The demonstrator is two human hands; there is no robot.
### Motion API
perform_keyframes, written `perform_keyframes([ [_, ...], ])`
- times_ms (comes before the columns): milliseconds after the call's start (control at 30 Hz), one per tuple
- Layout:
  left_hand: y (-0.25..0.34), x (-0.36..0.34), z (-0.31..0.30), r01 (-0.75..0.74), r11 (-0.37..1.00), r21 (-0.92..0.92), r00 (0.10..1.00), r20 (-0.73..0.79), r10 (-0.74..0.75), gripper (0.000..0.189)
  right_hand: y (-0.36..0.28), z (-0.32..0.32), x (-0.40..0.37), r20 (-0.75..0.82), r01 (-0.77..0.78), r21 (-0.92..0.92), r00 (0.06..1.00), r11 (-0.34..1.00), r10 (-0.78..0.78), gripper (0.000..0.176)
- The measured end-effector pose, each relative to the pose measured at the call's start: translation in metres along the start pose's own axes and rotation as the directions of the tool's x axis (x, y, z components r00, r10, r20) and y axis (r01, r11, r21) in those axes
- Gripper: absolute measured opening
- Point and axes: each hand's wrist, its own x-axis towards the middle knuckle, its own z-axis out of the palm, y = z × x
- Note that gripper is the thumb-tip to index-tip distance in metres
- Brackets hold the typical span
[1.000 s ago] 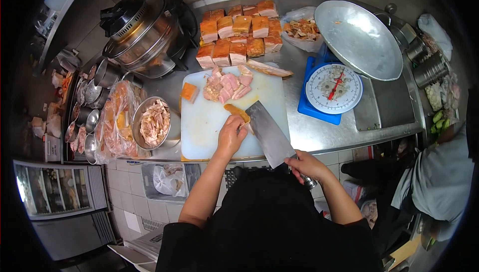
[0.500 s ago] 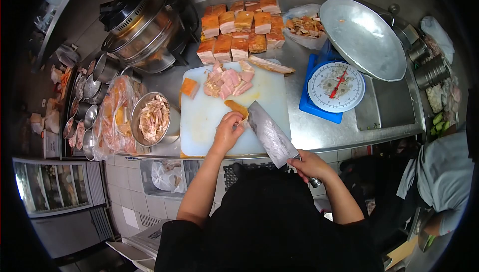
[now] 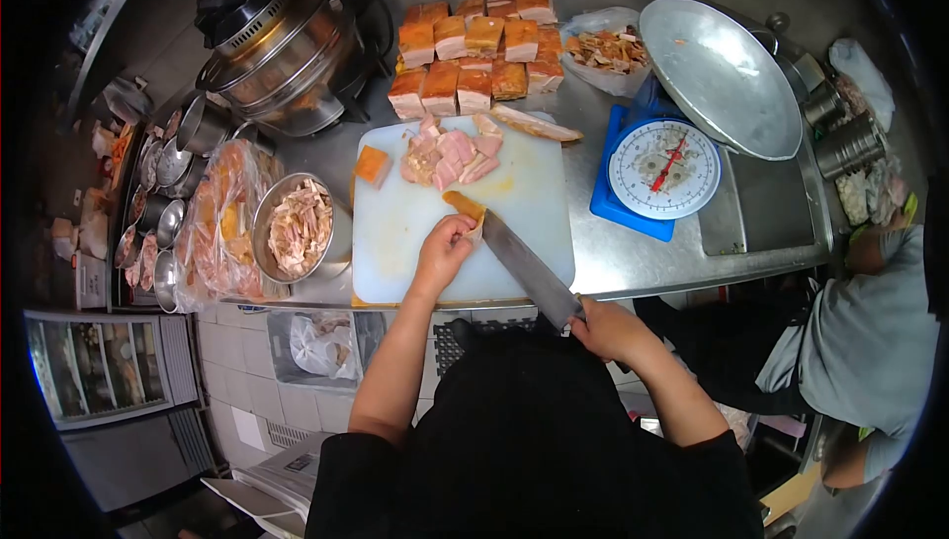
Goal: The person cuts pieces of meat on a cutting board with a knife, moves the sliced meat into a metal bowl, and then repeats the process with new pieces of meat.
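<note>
Head view, nearest first: my right hand (image 3: 605, 326) is wrapped tight round the handle of the cleaver (image 3: 524, 262), off the near edge of the cutting board (image 3: 395, 242). The blade runs up and away from that fist, slanting toward my other hand, its far end against my knuckles, which seem to serve as its guide.

My left hand (image 3: 442, 252) is curled down on the near end of the pork strip (image 3: 465, 208), fingertips tucked under, pinning it flat. I judge that curl keeps the tips clear of the edge. The strip lies skin-side up, orange, poking out just beyond my fingers.

Farther out from that grip sits the pile of cut pieces (image 3: 450, 158), pushed to the board's far side, likely to leave bare board under the blade. A lone orange chunk (image 3: 373, 165) lies to the pile's left.

Left of my left hand, off the board, stands a steel bowl (image 3: 297, 227) of shredded meat, a plastic bag (image 3: 222, 227) beside it. Right of the blade is the blue scale (image 3: 660, 168). Farthest back, roast pork slabs (image 3: 474, 44) stand in rows, skin up.
</note>
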Motion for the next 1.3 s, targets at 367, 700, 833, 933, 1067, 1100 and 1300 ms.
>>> perform_keyframes([
  [367,0.02,0.0,-0.001,0.014,0.999,-0.036,0.999,-0.041,-0.015,0.009,0.051,0.012,0.015,0.164,-0.062,0.52,0.986,0.852,-0.028,0.029],
  [700,0.012,0.002,-0.001,0.021,1.0,-0.022,0.999,-0.026,-0.022,0.007,0.046,0.036,0.03,0.154,-0.068,0.756,0.985,0.651,-0.076,0.032],
  [833,0.012,0.002,-0.003,0.013,1.0,-0.028,1.0,-0.022,-0.013,0.007,0.043,0.041,0.035,0.112,-0.037,0.716,0.992,0.697,-0.062,0.037],
  [933,0.013,0.003,-0.003,0.039,0.998,-0.044,0.999,-0.01,-0.04,0.007,0.036,0.036,0.029,0.096,-0.036,0.681,0.995,0.731,-0.04,0.038],
  [1067,0.01,0.003,-0.005,0.0,0.999,-0.044,1.0,-0.015,0.0,0.005,0.037,0.033,0.038,0.126,-0.046,0.652,0.991,0.756,-0.049,0.037],
  [1100,0.01,0.003,-0.006,-0.003,0.999,-0.042,1.0,0.004,0.003,0.005,0.035,0.031,0.039,0.128,-0.036,0.651,0.99,0.758,-0.062,0.036],
  [1300,0.014,0.003,-0.007,0.05,0.996,-0.069,0.999,0.018,-0.049,0.008,0.012,0.013,0.051,0.085,0.022,0.521,0.993,0.853,-0.077,0.033],
])
